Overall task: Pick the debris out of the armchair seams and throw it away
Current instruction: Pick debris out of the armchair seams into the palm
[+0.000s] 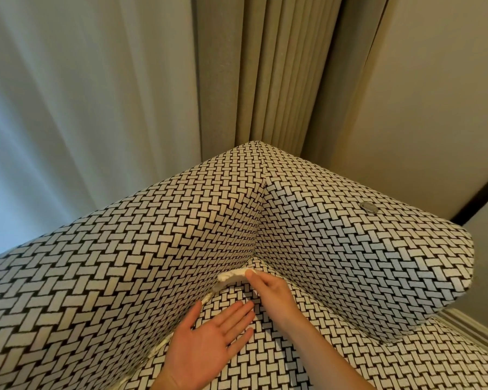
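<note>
The armchair [152, 235] is covered in black and white basket-weave fabric, and I look down into its back right corner. A crumpled white piece of debris [231, 275], like tissue, sticks out of the seam between backrest and seat cushion. My right hand [268, 288] pinches its right end with the fingertips. My left hand [209, 342] is held palm up and flat over the seat cushion, fingers apart, holding nothing. Further whitish scraps [206, 298] show lower along the same seam, left of my left hand.
A small round silver object [369, 206], like a coin, lies on top of the right armrest. Beige curtains [265, 66] and sheer white drapes [82, 94] hang behind the chair. A cream wall with dark trim stands at right.
</note>
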Demonstrator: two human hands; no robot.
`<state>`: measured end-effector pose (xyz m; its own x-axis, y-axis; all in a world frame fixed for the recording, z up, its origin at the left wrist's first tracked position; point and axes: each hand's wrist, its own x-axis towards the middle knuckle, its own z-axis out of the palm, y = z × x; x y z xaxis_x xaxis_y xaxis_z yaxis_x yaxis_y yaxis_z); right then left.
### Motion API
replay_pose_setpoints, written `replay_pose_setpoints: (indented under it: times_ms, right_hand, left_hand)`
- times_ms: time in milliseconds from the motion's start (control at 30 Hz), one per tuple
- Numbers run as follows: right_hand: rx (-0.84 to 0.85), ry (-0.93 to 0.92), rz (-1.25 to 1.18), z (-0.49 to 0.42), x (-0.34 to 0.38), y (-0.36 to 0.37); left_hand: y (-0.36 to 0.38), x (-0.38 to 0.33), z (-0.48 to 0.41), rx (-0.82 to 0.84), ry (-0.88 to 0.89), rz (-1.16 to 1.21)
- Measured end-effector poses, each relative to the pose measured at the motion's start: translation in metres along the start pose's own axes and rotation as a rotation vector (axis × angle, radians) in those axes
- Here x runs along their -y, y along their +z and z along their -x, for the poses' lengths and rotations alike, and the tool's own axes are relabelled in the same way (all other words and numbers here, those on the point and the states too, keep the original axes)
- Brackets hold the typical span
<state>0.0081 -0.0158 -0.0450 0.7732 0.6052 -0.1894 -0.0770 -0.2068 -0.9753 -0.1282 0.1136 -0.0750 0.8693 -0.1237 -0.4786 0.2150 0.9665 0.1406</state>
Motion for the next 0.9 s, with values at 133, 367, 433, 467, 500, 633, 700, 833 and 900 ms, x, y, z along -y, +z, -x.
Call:
replay_pose_setpoints:
  times_ms: [133,367,433,467,500,633,700,833,900]
  right_hand:
    - [0.027,0.028,0.005,0.022,0.009,-0.004]
    - [0.063,0.115,0.198,0.034,0.002,0.008]
    - [0.065,0.091,0.274,0.034,-0.003,0.013]
    - [0.059,0.071,0.3,0.032,-0.006,0.016]
    - [0.045,0.046,0.335,0.03,-0.01,0.018]
    - [0.021,-0.032,0.475,0.026,-0.02,0.026]
    - [0.033,-0.051,0.498,0.026,-0.019,0.027]
    - [0.057,-0.021,0.488,0.024,-0.019,0.025]
    - [0.068,-0.009,0.43,0.024,-0.021,0.021]
  left_hand:
    - [0.001,0.002,-0.001,-0.05,0.019,-0.012]
    - [0.0,0.004,0.001,-0.049,-0.024,0.034]
    - [0.0,0.005,0.003,-0.01,-0.033,-0.003]
    - [0.0,0.006,0.003,0.015,-0.027,-0.022]
    - [-0.002,0.006,0.002,0.038,-0.015,-0.039]
    - [-0.01,0.007,-0.004,0.074,0.027,-0.024]
    - [-0.012,0.008,-0.004,0.096,0.046,-0.039]
    - [-0.015,0.006,-0.004,0.12,0.052,-0.098]
    - [-0.015,0.007,-0.004,0.094,0.067,-0.154]
